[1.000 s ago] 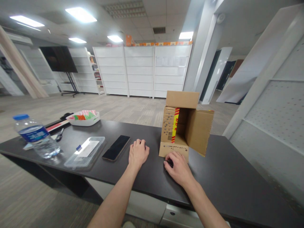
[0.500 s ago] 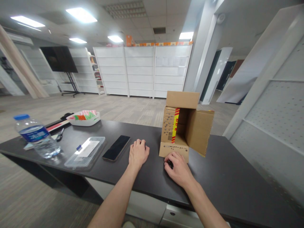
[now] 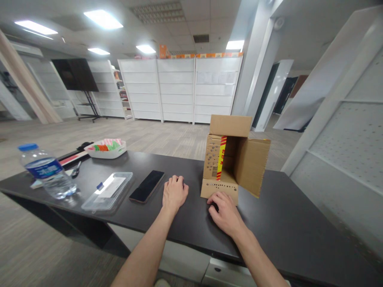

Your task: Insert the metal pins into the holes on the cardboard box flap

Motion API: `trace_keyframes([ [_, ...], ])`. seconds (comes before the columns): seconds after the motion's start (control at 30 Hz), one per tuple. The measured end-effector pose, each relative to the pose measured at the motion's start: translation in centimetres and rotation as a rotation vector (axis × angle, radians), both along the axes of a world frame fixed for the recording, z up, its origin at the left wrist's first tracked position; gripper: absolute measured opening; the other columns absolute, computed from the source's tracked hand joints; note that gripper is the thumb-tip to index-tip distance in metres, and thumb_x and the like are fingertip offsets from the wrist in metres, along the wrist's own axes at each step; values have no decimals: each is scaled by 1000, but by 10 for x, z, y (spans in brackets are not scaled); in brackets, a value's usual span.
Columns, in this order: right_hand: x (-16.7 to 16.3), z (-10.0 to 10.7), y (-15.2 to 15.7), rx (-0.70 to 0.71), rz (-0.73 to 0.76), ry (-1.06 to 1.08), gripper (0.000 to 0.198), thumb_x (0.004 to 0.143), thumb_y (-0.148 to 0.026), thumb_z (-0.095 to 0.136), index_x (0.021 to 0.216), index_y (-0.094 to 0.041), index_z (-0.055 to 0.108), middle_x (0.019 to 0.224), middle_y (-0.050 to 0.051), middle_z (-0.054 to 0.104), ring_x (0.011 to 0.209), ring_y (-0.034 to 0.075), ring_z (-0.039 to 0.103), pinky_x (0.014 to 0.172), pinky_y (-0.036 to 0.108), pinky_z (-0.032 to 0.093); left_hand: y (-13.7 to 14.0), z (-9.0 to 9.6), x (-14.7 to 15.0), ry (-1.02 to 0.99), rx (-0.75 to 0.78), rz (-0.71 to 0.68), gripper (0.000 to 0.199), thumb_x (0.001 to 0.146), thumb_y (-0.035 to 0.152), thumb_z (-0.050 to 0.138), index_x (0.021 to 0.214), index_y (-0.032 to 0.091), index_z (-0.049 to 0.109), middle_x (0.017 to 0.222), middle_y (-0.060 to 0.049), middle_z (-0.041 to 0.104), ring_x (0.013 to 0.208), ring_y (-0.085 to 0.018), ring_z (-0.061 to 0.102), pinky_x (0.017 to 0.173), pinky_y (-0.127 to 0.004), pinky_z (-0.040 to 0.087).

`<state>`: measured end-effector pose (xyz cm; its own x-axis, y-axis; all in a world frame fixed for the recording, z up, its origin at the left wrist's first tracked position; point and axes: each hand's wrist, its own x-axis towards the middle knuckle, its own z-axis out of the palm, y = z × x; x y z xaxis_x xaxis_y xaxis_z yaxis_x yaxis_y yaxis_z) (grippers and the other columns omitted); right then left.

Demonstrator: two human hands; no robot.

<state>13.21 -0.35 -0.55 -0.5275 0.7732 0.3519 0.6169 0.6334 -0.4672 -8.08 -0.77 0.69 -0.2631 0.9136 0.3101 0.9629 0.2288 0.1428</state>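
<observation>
My left hand (image 3: 175, 194) rests palm down on the dark desk (image 3: 182, 217), fingers loosely bent and the thumb a little apart; nothing shows in it. To its left lies a black phone (image 3: 147, 186). My right hand (image 3: 225, 211) curves over a small black object (image 3: 214, 205), mostly hidden beneath the fingers, so its kind cannot be told. Just beyond this hand stands a cardboard box (image 3: 213, 157) on its side, its opening facing me. One flap hangs open to the right, another stands up on top, and the lower perforated flap reaches down to my right fingers.
A clear plastic case (image 3: 109, 191) lies left of the phone. Farther left stands a water bottle (image 3: 44, 171) with a blue cap. A white basket (image 3: 118, 151) of colourful packets sits near the far edge. White shelves (image 3: 176, 89) line the back of the room.
Both hands, the box and the other items stay in place. Less of the black object shows under my right hand.
</observation>
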Motion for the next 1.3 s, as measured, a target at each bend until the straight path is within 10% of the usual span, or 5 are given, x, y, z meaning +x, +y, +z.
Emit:
trace_keyframes([
  [1.3,0,6,-4,-24,40,-12,17,84,-8,51,85,-22,62,94,2,61,95,21,51,83,35,33,1,-3,-1,0,13,-4,24,93,28,45,109,20,61,111,-10,61,106,-25,55,92,-39,39],
])
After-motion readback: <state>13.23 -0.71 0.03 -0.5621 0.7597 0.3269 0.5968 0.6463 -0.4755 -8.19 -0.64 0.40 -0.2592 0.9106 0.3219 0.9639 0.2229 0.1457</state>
